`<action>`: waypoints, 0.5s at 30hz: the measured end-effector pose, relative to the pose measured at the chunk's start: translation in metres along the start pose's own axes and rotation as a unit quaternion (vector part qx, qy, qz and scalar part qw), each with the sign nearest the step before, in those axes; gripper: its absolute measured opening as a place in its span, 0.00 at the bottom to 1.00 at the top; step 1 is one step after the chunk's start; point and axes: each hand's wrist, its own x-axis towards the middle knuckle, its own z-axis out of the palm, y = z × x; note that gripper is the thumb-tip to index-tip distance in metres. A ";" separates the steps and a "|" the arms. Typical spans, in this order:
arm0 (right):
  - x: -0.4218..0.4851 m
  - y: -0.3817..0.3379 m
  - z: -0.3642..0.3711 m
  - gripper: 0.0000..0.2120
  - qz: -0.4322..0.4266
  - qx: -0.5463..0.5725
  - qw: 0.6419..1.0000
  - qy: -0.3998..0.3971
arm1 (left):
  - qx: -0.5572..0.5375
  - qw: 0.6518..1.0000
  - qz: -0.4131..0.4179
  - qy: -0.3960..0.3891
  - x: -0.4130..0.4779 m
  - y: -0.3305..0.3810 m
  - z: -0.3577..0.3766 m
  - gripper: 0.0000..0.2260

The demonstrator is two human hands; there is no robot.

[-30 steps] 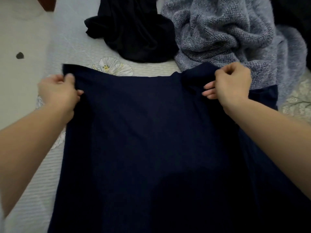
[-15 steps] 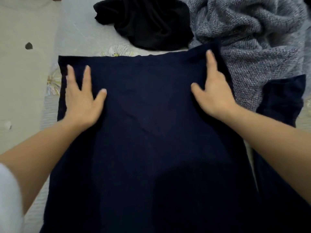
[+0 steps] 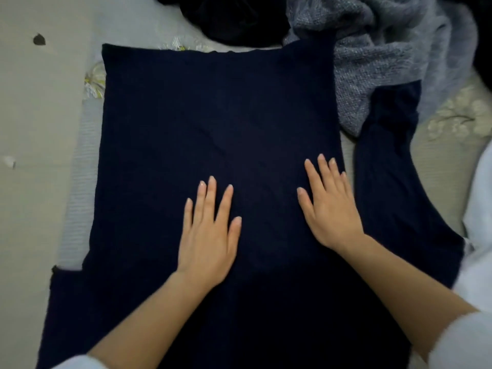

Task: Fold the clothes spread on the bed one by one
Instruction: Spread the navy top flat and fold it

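While both palms lie flat on it, the navy garment (image 3: 213, 115) is spread smooth on the near part of the bed (image 3: 77, 182). The left hand (image 3: 209, 235) and right hand (image 3: 330, 209) rest near its middle, fingers straight and slightly spread, gripping nothing. A navy sleeve (image 3: 383, 155) trails off to the right. Past the far edge sit a crumpled black garment (image 3: 234, 20) and a grey knit sweater (image 3: 386, 49), which the navy corner overlaps.
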 end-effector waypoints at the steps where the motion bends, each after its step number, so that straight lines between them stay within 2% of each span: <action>1: -0.014 0.003 -0.001 0.28 -0.004 0.001 1.000 -0.013 | -0.008 1.000 0.001 -0.007 -0.013 0.010 0.005 0.25; 4: -0.049 0.018 -0.013 0.27 -0.031 -0.010 0.999 -0.010 | -0.021 0.999 0.016 -0.034 -0.046 0.041 0.016 0.26; 7: -0.067 0.047 -0.037 0.23 -0.006 0.000 0.997 0.079 | -0.010 0.996 0.039 -0.079 -0.073 0.068 0.024 0.27; 10: -0.062 0.088 -0.055 0.24 0.135 0.066 0.983 0.104 | 0.005 0.988 0.056 -0.146 -0.091 0.089 0.030 0.31; 13: -0.050 0.122 -0.068 0.31 0.302 0.175 0.935 0.062 | 0.018 0.977 0.068 -0.199 -0.100 0.105 0.032 0.36; 15: -0.044 0.135 -0.072 0.34 0.349 0.217 0.910 0.046 | 0.023 0.974 0.059 -0.216 -0.103 0.114 0.035 0.39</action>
